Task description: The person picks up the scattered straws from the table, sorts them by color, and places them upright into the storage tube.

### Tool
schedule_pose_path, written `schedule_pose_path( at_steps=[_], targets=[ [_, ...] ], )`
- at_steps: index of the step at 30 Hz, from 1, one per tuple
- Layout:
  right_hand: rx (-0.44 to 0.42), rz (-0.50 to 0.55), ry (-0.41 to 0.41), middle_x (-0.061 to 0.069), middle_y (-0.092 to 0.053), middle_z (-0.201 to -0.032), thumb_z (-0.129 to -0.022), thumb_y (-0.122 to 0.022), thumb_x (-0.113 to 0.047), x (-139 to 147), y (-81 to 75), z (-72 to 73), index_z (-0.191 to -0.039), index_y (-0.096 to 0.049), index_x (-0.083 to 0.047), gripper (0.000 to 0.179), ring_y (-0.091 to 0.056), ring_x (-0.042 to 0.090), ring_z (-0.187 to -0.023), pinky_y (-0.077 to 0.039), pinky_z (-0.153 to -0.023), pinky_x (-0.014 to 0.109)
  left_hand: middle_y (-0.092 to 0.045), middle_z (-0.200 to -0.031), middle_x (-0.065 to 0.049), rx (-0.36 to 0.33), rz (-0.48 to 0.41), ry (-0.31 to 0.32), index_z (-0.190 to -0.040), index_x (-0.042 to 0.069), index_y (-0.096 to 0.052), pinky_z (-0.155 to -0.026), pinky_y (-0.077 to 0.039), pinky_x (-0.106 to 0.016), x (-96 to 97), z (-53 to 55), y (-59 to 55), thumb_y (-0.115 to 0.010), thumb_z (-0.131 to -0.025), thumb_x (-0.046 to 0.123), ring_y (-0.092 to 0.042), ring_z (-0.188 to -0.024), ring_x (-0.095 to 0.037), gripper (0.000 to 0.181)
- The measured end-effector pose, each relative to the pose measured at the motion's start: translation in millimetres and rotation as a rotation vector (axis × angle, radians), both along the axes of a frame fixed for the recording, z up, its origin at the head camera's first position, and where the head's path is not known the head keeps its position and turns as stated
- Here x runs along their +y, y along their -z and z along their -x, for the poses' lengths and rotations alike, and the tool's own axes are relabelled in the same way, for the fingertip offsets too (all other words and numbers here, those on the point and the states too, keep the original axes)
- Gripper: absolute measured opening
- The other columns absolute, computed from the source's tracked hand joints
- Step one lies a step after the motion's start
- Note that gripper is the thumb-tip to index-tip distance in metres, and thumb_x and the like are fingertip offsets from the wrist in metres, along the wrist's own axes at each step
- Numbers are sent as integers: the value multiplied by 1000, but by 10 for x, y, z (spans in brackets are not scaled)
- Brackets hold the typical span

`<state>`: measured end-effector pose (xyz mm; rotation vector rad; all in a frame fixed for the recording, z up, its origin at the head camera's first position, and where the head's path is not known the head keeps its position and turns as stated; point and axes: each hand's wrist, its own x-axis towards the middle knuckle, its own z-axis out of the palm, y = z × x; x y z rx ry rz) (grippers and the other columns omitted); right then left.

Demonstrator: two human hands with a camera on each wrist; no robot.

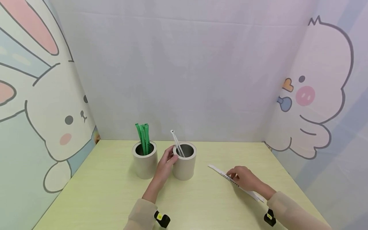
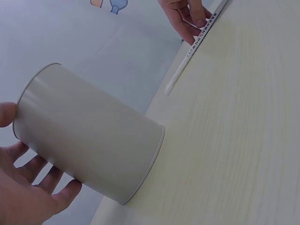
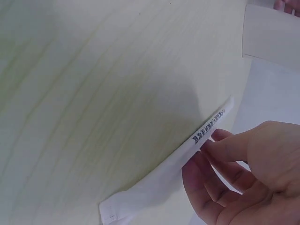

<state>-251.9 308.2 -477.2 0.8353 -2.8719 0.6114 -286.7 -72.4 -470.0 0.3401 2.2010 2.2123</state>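
A grey cylindrical cup (image 1: pixel 184 169) stands upright on the table, and my left hand (image 1: pixel 165 165) holds it at its left side near the rim. In the left wrist view, the thumb lies at the rim and the fingers touch the cup's wall. Thin white-wrapped sticks (image 1: pixel 177 143) lean inside this cup. To the right, my right hand (image 1: pixel 244 178) pinches a long, slim white paper-wrapped stick (image 3: pixel 164 176) with dark printing along it. Its near end looks doubled, so there may be more than one. The wrapping hides what is inside.
Left of the held cup stands a second grey cup (image 1: pixel 145 167) with several green-wrapped sticks (image 1: pixel 144 137) upright in it. Under everything is a pale yellow wooden table (image 1: pixel 100 195). A pale curtain (image 1: pixel 178 76) hangs behind, with cartoon-printed cloth (image 1: pixel 51 111) at the sides.
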Motion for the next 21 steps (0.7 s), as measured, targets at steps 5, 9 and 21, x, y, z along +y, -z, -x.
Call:
schedule_pose_path(
  at_steps=[5,9,21],
  targets=[
    [-5,-4,-9,2,-73,-93,-89,-70,15,-12,-29,-3,-111,-80,-1,29,-69,18,-83,-59,-69,30,-42,-166,-13,4,5,-1,-164,17,-39,-126,-33,-57,4,-3,-2,-58,-110,29,-38,-154,-36,59],
    [1,-20,6,1,-72,-91,-88,-71,14,-19,-6,8,-112,-80,-2,31,-67,16,-81,-57,-67,27,-42,-166,-13,11,4,1,-164,17,-39,-126,-32,-57,2,-5,3,-58,-110,29,-37,-155,-35,59],
    [23,-56,31,0,-70,-87,-85,-71,18,-40,10,43,-112,-79,-2,35,-65,14,-79,-57,-67,28,-41,-167,-13,15,19,3,-165,17,-37,-127,-30,-58,-1,-18,4,-58,-110,31,-36,-155,-36,59]
  ],
)
